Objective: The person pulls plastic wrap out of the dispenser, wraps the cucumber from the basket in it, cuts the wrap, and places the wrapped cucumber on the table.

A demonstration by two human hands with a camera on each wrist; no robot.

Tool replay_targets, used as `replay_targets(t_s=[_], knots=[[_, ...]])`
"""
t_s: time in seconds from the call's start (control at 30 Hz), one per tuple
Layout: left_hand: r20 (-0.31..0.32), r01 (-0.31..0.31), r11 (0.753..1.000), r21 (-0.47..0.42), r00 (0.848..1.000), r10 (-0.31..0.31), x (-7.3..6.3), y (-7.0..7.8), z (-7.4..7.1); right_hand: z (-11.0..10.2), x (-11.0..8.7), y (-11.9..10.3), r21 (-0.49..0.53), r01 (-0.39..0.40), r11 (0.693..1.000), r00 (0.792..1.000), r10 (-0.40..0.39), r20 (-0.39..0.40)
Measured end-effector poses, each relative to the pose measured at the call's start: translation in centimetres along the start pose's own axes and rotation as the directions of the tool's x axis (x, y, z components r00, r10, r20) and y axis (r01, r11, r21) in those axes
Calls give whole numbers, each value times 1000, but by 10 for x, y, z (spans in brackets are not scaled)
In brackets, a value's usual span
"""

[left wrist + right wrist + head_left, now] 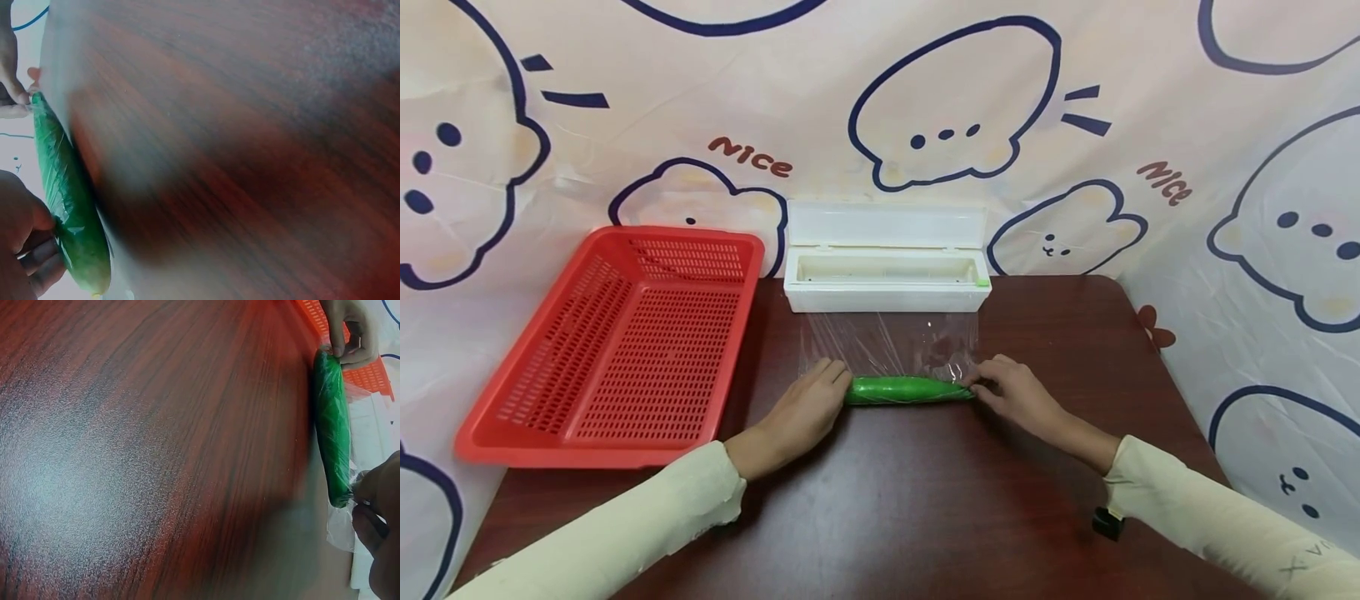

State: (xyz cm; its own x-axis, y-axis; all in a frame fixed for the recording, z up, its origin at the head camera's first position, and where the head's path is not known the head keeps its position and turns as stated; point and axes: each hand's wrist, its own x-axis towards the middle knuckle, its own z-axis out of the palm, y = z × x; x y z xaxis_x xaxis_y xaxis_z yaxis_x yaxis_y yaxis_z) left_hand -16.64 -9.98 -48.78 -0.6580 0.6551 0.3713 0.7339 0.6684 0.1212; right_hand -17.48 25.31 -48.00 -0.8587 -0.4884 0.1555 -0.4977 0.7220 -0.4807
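A green cucumber, covered in shiny clear film, lies crosswise on the brown table. My left hand grips its left end; in the left wrist view the thumb presses against the cucumber. At the opposite end my right hand pinches gathered plastic wrap beside the tip. A sheet of clear plastic wrap stretches from the cucumber back to a white wrap dispenser, whose lid stands raised.
To the left, a red plastic basket sits close to my left forearm. A green piece marks the dispenser's right front edge. Behind the table hangs a cartoon-printed cloth, which continues along the right side.
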Motion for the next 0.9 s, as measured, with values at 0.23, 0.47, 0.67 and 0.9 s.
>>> replay_targets(t_s=[0.23, 0.47, 0.67, 0.9], knots=[[-12, -7, 1000, -8, 1000, 7, 1, 0, -1, 4, 0, 4, 48, 11, 999, 1000, -11, 2], [-9, -23, 998, -61, 1000, 22, 1, 0, 0, 6, 1, 8, 148, 109, 983, 994, -106, -28], [-10, -36, 997, -65, 999, 36, 2, -1, 4, 5, 1, 12, 113, 163, 980, 987, -163, -4], [-21, -29, 997, -74, 999, 27, 1, -2, 3, 5, 0, 13, 91, 122, 988, 990, -128, 53]])
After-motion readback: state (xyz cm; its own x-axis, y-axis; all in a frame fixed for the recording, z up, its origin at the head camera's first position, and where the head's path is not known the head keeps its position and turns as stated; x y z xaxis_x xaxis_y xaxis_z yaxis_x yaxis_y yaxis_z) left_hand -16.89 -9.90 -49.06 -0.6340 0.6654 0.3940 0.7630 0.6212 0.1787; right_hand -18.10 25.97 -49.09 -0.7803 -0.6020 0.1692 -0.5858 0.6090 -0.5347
